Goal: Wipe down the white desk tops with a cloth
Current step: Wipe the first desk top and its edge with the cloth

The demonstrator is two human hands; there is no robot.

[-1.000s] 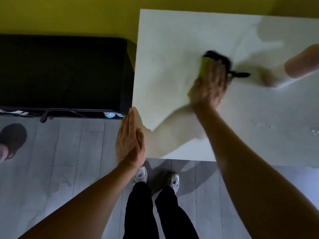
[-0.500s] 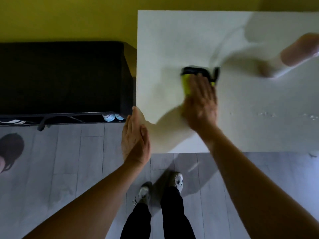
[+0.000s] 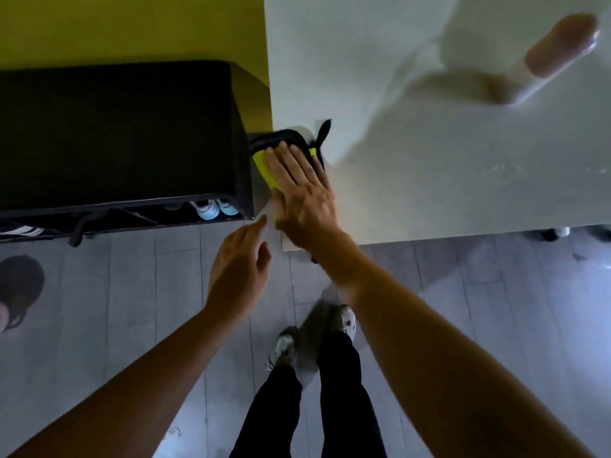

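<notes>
- Yellow cloth [image 3: 264, 165] with black trim under our right hand [image 3: 305, 193]; fingers [image 3: 284, 160] straight and flat, pressing it down, not curled round it.
- Cloth sits at the left edge of the white counter [image 3: 463, 143], near the front-left corner; its left end overhangs the edge. A black loop sticks up from its far side.
- Our left hand [image 3: 239, 266] is off the counter, over the floor just beside that corner; fingers released, loosely extended, holding nothing, not touching the cloth.
- A few small specks on the counter surface at right.
- A blurred bottle-like object [image 3: 549, 57] lies on the far right part of the counter, well apart from the cloth; we cannot tell what it is.
- Black cabinet [image 3: 115, 133] just left of the counter, shoes [image 3: 215, 208] on its lower shelf.
- Grey plank floor [image 3: 99, 325] below; our black trousers and pale sneakers show.
</notes>
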